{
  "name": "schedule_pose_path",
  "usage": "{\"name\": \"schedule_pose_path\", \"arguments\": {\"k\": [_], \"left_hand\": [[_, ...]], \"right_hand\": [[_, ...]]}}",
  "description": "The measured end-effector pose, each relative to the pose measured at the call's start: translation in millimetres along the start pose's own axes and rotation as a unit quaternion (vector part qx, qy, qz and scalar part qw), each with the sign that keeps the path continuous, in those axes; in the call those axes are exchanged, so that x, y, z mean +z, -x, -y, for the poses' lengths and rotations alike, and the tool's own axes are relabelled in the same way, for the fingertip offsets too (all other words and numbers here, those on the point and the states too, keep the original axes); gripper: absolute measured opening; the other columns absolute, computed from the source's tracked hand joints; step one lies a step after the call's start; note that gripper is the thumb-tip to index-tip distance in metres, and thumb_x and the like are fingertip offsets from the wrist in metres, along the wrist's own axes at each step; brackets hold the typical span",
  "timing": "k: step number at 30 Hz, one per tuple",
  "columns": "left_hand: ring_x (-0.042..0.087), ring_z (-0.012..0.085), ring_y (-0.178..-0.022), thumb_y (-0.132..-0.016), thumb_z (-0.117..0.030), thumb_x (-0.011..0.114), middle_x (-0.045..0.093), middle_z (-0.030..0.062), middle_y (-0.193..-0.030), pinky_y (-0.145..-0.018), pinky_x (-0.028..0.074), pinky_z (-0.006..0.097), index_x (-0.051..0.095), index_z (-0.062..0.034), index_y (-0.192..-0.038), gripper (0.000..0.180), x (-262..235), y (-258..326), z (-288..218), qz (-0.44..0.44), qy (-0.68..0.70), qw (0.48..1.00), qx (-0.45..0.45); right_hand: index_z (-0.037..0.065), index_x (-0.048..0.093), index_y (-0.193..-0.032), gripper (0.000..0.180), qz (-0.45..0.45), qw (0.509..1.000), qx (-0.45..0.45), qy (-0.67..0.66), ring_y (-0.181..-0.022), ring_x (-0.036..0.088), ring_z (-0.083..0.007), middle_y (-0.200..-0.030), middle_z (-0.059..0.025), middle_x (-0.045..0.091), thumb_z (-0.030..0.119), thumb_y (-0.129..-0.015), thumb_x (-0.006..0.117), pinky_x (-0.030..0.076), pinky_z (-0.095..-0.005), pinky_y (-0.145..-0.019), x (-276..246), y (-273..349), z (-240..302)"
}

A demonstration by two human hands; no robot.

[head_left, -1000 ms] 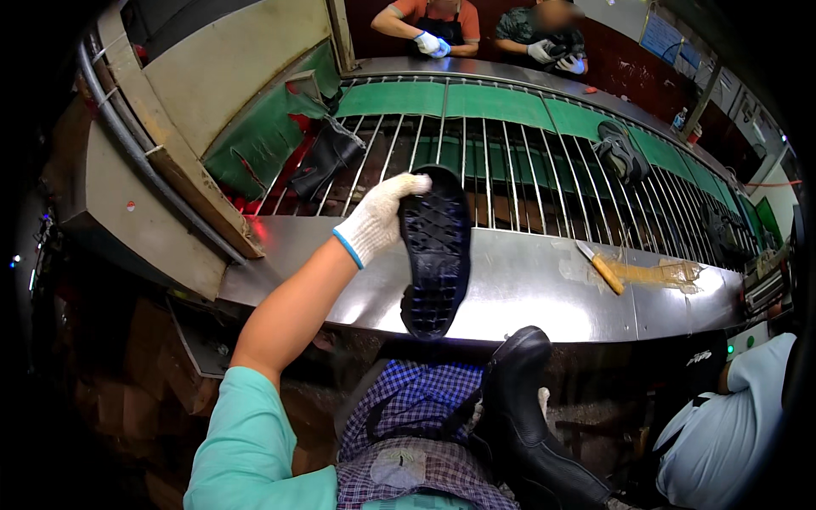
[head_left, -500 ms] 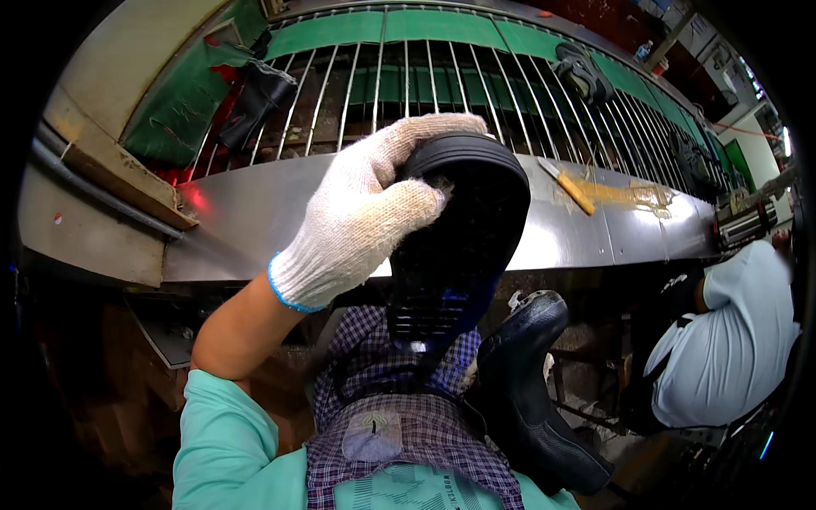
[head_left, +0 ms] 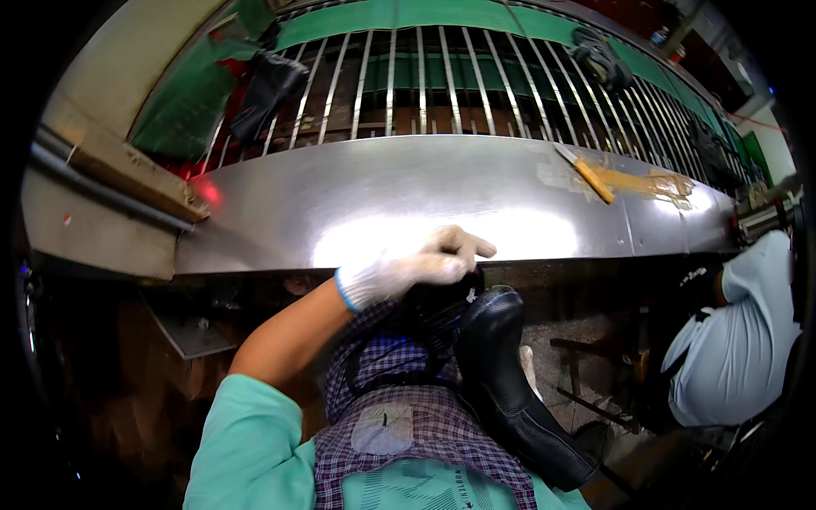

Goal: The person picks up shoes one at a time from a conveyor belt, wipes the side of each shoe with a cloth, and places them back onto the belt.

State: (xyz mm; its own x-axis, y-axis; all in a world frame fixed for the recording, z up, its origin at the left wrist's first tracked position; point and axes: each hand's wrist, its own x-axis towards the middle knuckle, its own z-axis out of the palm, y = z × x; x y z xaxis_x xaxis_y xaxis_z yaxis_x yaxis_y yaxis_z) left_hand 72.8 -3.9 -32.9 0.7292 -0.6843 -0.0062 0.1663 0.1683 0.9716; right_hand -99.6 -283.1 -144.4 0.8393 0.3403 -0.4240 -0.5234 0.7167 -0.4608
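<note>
One black boot lies slantwise over the right side of the wearer's lap, its toe toward the far side and its shaft toward the near right, beside the checked apron. Gloved, the left hand is held over the near edge of the metal surface, just left of the toe, with one finger extended and the others partly bent. A dark piece shows beneath it; whether the fingers grip this piece or only pass above it cannot be determined. The right hand is not clearly distinguishable: a pale patch at the boot's right side may be part of its glove, and its grip cannot be judged. As for progress, the boot appears to be partway through handling: it is shaped, with toe and shaft in one, but rests on the lap rather than on the surface or the barred rack. No finished step can be confirmed, and what remains cannot be read from this view. A knife lies on the surface to the right, apart from the left hand. Hard to make out are the boot's underside, turned out of sight; the dark piece's outline, lost in shadow; the black item at the rack's far left; and the co-worker at right, partly cut off by the dark rim.
</note>
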Motion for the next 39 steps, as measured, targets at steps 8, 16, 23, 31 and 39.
{"name": "schedule_pose_path", "arguments": {"k": [8, 16, 23, 31, 39], "left_hand": [[0.059, 0.0282, -0.136, -0.108, -0.045, 0.058, 0.066, 0.0188, -0.142, -0.121, 0.043, 0.044, 0.068, 0.0018, -0.137, 0.056, 10.7, -9.9, 32.3, 0.017, 0.149, 0.989, -0.012], [0.055, 0.0377, -0.147, -0.11, -0.036, 0.054, 0.056, 0.0276, -0.157, -0.128, 0.041, 0.052, 0.057, 0.0048, -0.151, 0.058, 19.3, -14.7, 54.5, 0.042, 0.377, 0.924, -0.045], [0.053, 0.0346, -0.149, -0.111, -0.042, 0.055, 0.055, 0.0264, -0.159, -0.128, 0.041, 0.046, 0.05, 0.0079, -0.157, 0.068, 28.8, -30.1, 47.1, 0.071, 0.284, 0.955, -0.05], [0.055, 0.0377, -0.147, -0.107, -0.045, 0.06, 0.057, 0.0288, -0.157, -0.128, 0.04, 0.052, 0.053, 0.0089, -0.155, 0.072, 28.1, -42.9, 50.5, 0.06, 0.226, 0.972, -0.026], [0.056, 0.0369, -0.146, -0.104, -0.044, 0.064, 0.059, 0.0278, -0.155, -0.128, 0.041, 0.051, 0.056, 0.0082, -0.154, 0.072, 33.4, -41.7, 47.7, 0.06, 0.21, 0.976, -0.023]], "right_hand": [[-0.003, 0.051, -0.156, 0.076, 0.021, 1.0, 0.011, -0.002, -0.131, 0.068, -0.0319, -0.149, -0.0236, 0.063, 0.059, -0.112, 0.052, 0.058, -0.0442, -0.11, -0.1, -12.7, -4.4], [-0.003, 0.051, -0.156, 0.076, -0.031, 0.998, 0.045, -0.015, -0.131, 0.068, -0.0323, -0.149, -0.0238, 0.063, 0.058, -0.112, 0.052, 0.058, -0.0445, -0.11, -21.8, 28.8, -20.9], [-0.003, 0.051, -0.156, 0.075, -0.065, 0.996, 0.036, -0.041, -0.131, 0.068, -0.0327, -0.149, -0.0239, 0.063, 0.058, -0.112, 0.052, 0.058, -0.0448, -0.11, -29.5, 50.0, -30.2], [-0.003, 0.051, -0.157, 0.075, -0.073, 0.995, 0.027, -0.056, -0.131, 0.068, -0.0331, -0.15, -0.024, 0.062, 0.057, -0.112, 0.052, 0.058, -0.0451, -0.109, -29.0, 48.3, -34.4], [-0.002, 0.05, -0.157, 0.075, -0.081, 0.995, 0.031, -0.054, -0.131, 0.068, -0.0335, -0.15, -0.0242, 0.062, 0.057, -0.112, 0.052, 0.058, -0.0455, -0.109, -29.5, 52.4, -32.7]]}}
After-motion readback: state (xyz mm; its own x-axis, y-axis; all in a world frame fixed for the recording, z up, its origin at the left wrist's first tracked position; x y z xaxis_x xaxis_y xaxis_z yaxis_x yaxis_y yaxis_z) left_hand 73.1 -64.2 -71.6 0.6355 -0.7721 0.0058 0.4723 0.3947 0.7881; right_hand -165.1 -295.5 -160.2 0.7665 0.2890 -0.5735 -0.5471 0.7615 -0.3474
